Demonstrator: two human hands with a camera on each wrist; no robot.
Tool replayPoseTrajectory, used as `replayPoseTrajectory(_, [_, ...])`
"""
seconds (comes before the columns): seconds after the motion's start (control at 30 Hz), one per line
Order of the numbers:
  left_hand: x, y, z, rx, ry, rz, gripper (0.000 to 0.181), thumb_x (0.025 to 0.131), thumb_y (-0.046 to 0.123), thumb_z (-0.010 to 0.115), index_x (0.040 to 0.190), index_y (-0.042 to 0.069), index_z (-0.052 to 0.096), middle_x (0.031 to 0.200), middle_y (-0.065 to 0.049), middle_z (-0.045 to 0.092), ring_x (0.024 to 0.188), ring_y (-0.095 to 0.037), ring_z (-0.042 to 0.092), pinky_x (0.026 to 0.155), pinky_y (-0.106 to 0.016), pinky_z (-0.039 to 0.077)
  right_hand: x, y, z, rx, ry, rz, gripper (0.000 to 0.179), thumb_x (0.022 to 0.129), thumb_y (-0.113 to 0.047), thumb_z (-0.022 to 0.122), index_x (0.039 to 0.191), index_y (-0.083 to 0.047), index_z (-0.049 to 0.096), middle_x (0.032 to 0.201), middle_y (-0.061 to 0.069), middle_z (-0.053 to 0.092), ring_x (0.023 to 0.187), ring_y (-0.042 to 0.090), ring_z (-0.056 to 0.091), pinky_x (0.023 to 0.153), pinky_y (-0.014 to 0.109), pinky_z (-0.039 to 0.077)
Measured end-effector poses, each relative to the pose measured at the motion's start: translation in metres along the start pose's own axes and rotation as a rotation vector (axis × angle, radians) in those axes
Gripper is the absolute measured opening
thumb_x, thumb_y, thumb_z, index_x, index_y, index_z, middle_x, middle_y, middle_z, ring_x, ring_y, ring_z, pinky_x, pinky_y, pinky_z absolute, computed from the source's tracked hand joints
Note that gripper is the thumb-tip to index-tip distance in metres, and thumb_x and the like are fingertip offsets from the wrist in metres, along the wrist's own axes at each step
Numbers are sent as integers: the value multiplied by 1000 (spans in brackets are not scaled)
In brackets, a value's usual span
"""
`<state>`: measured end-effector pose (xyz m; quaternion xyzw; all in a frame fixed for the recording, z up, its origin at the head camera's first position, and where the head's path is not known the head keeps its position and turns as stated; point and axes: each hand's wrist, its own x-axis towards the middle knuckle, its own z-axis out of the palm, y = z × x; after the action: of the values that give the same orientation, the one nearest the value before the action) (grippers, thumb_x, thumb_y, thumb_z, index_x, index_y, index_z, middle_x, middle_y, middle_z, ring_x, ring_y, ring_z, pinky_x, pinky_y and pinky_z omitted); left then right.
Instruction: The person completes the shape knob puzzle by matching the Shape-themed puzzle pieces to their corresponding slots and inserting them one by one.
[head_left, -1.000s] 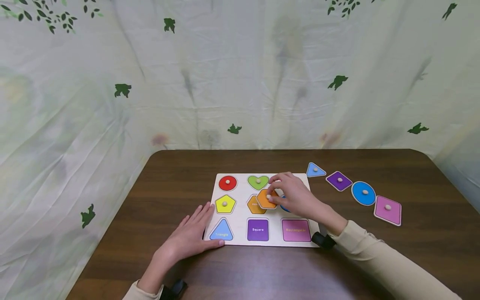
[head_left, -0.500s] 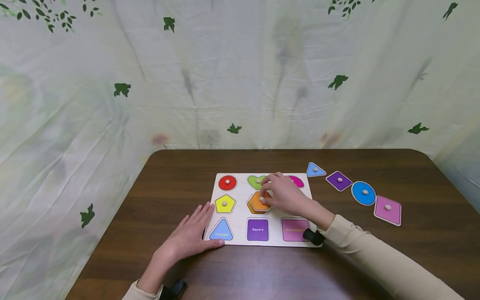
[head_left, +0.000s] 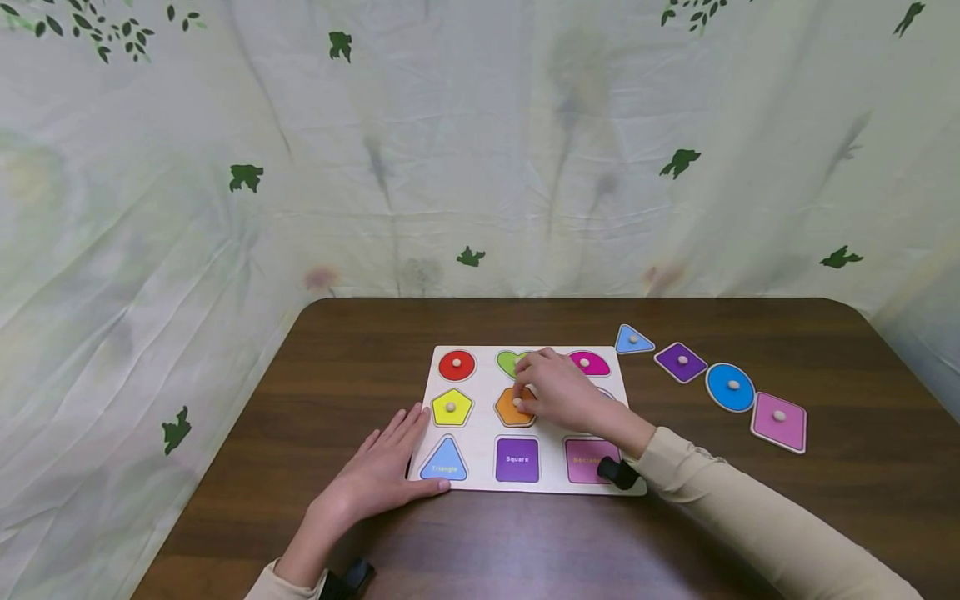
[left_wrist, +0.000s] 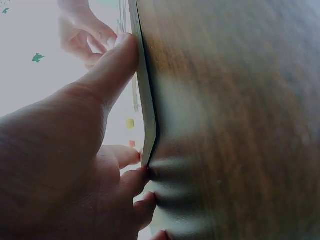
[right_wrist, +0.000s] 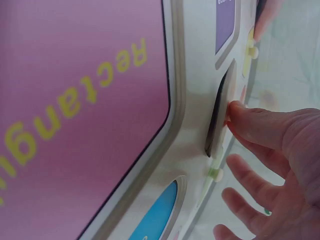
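Observation:
A white shape puzzle board point(head_left: 480, 442) lies on the table. My right hand point(head_left: 562, 393) pinches the knob of an orange hexagon piece point(head_left: 506, 415) over the hexagon recess. In the right wrist view the hexagon piece point(right_wrist: 222, 117) stands slightly tilted, with a dark gap along one edge; the other fingers are spread away from it. My left hand point(head_left: 381, 468) rests along the board's left side, its fingers extended. The left thumb point(left_wrist: 117, 62) touches the board's near edge point(left_wrist: 148, 110). Red circle point(head_left: 457, 364), yellow pentagon point(head_left: 452, 408) and partly covered green heart point(head_left: 506, 360) pieces sit in their recesses.
To the board's right, a blue triangle point(head_left: 633, 339), a purple diamond-turned piece point(head_left: 680, 363), a blue round piece point(head_left: 730, 387) and a pink piece point(head_left: 778, 423) lie on the brown table point(head_left: 862, 500). A pale curtain point(head_left: 420, 167) hangs behind.
My right hand has carried the orange hexagon piece leftward and down, from offset beside the hexagon recess to over it. My left hand has stayed in place.

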<state>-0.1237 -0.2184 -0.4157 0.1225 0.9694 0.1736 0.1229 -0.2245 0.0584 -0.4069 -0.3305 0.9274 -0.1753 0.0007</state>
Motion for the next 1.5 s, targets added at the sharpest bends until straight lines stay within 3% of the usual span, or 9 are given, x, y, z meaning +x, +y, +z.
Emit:
replayPoseTrajectory(0.47, [1,0,0,-1,-3,2,109,77,70,67,157,11,23,163,-8,19,149,-31,13,114,-60,16,-5,4,0,28,10,27,6,82,-21,81,86,-21,76,122,5,63,120,30,49,97,48,41])
replayPoseTrajectory(0.73, [1,0,-1,-2,-2,2,108,77,69,67,157,11,23,163,-8,19,149,-31,13,114,-60,16,-19,16,-5,68,83,24,9,81,-17,80,89,-19,77,117,4,64,117,29,50,96,44,43])
replayPoseTrajectory(0.93, [0,-1,-1,-6,3,8,108,77,69,67,157,11,23,163,-8,19,149,-31,13,114,-60,16,-29,24,-14,82,120,40,12,83,-15,79,94,-17,76,123,8,63,122,33,47,98,54,40])
replayPoseTrajectory(1.27, [1,-1,1,-2,-4,14,108,77,69,67,157,11,23,163,-8,18,149,-31,13,114,-60,15,-47,44,-24,125,170,86,19,81,-19,82,99,-14,76,122,9,62,123,32,46,99,58,38])
replayPoseTrajectory(1.5, [1,-1,0,-3,-2,8,109,77,69,67,157,11,23,163,-8,18,149,-31,13,114,-60,16,-61,56,-32,133,167,173,22,82,-20,82,102,-14,76,126,12,60,124,35,46,93,57,47])
